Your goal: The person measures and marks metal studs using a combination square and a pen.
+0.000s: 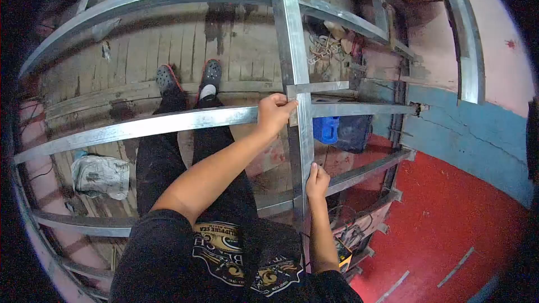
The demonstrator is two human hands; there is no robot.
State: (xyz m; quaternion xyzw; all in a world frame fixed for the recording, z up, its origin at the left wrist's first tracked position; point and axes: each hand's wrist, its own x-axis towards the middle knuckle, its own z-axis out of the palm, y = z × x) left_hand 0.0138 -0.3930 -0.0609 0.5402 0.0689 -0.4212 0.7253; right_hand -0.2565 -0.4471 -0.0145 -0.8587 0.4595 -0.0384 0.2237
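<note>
Free room lies between the horizontal rails [168,125] left of the upright stud [292,50]; on the right, the wall [483,134] crowds close.

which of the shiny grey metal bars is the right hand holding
The shiny grey metal bar running top to bottom: the right hand grips its lower part. The bars it crosses run sideways; the left hand grips one sideways bar.

Crumpled white sack [101,175] on wooden planks [157,50], blue jug [325,129] near red floor [449,219].
</note>
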